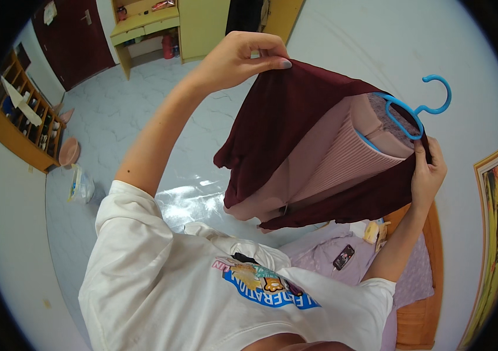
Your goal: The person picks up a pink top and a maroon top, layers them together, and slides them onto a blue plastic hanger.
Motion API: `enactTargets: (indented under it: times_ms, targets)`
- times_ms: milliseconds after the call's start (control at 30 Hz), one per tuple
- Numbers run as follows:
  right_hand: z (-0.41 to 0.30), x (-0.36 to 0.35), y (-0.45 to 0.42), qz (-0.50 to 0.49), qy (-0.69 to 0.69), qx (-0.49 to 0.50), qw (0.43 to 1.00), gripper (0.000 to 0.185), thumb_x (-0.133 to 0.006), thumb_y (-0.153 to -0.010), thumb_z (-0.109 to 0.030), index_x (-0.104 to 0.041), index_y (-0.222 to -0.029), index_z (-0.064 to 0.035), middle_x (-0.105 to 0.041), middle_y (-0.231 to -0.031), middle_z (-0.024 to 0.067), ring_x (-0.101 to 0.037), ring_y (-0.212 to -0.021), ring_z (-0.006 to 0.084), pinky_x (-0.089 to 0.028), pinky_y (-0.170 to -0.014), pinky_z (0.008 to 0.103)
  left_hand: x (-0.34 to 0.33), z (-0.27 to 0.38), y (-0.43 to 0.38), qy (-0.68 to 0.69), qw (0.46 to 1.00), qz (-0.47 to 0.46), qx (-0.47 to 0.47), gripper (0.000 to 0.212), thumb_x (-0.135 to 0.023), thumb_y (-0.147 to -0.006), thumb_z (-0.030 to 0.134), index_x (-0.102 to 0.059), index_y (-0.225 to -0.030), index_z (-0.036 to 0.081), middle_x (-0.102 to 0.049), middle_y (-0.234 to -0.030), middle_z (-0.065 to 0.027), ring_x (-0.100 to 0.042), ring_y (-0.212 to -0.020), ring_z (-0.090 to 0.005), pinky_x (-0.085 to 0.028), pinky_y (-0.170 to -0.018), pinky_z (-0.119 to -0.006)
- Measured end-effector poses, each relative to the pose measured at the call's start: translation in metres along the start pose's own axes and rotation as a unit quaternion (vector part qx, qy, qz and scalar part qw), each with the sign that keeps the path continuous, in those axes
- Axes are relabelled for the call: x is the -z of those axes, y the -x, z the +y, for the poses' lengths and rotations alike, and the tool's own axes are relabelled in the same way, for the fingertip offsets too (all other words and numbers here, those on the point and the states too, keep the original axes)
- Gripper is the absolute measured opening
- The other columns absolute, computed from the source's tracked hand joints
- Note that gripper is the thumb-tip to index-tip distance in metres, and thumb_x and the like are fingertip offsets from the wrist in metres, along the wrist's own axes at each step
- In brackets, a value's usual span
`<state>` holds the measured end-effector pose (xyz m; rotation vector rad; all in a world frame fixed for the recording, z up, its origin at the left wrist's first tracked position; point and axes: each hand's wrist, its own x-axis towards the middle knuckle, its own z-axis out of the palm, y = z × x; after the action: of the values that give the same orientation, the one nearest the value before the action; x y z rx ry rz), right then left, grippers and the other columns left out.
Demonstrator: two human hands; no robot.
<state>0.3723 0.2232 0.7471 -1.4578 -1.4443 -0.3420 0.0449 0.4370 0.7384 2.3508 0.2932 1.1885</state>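
Note:
My left hand (253, 55), raised at the upper middle, pinches the edge of a dark maroon garment (275, 118) between thumb and fingers. At the right, my right hand (429, 169) grips the maroon cloth by the lower end of a blue plastic hanger (411, 114), whose hook points up and right. The maroon garment lies over a pale pink ribbed top (332, 166), which hangs on the hanger. Grey fuzzy cloth (389, 116) shows inside the neckline. The garments hang tilted down to the left; part of the hanger is hidden inside them.
Below lies a bed with lilac bedding (319, 248), a phone (344, 257) and a wooden headboard (420, 322). A shoe rack (38, 118), a pink basin (69, 151) and a plastic bag (81, 184) stand left. Behind are a desk (152, 26) and wardrobe (202, 28). A framed picture (492, 206) hangs right.

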Motion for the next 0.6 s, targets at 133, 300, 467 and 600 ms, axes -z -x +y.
enactTargets:
  times_ms: [133,300,467,600]
  targets:
    - [-0.006,0.002,0.003,-0.002,-0.008,-0.003,1.000,0.013,-0.062,-0.090,-0.005,-0.063,-0.096,0.0064,-0.060,-0.084,0.0033,-0.054,-0.082,0.0112,-0.042,-0.077,0.0236,-0.003,-0.001,0.000,-0.085,0.995,0.031,-0.044,0.012,-0.067,-0.088,0.013,-0.067,-0.093,0.002,-0.063,-0.085,-0.0052,-0.058,-0.081,-0.0159,-0.047,-0.075,-0.028]
    - [-0.020,0.001,0.005,-0.011,0.000,-0.010,1.000,0.011,-0.062,-0.089,-0.003,-0.062,-0.095,0.0065,-0.059,-0.083,0.0043,-0.054,-0.081,0.0117,-0.042,-0.076,0.0238,-0.031,0.034,-0.002,-0.150,0.967,0.091,-0.182,0.018,-0.075,-0.077,0.008,-0.069,-0.094,0.007,-0.065,-0.097,-0.0053,-0.059,-0.090,-0.0211,-0.048,-0.076,-0.031]
    - [-0.029,-0.001,0.003,-0.016,-0.008,0.003,1.000,0.010,-0.060,-0.087,0.000,-0.062,-0.094,0.0061,-0.059,-0.080,0.0052,-0.054,-0.078,0.0122,-0.042,-0.073,0.0237,-0.037,0.034,-0.009,-0.205,0.930,0.109,-0.286,0.021,-0.076,-0.071,0.003,-0.068,-0.090,0.005,-0.064,-0.092,-0.0060,-0.060,-0.081,-0.0231,-0.048,-0.069,-0.032]
    - [-0.030,0.000,0.003,-0.020,-0.012,-0.004,1.000,0.009,-0.060,-0.086,0.000,-0.062,-0.093,0.0064,-0.059,-0.079,0.0058,-0.054,-0.077,0.0127,-0.042,-0.073,0.0244,-0.038,0.040,-0.014,-0.217,0.931,0.099,-0.276,0.013,-0.071,-0.077,0.000,-0.065,-0.089,0.003,-0.063,-0.089,-0.0059,-0.060,-0.080,-0.0207,-0.048,-0.072,-0.030]
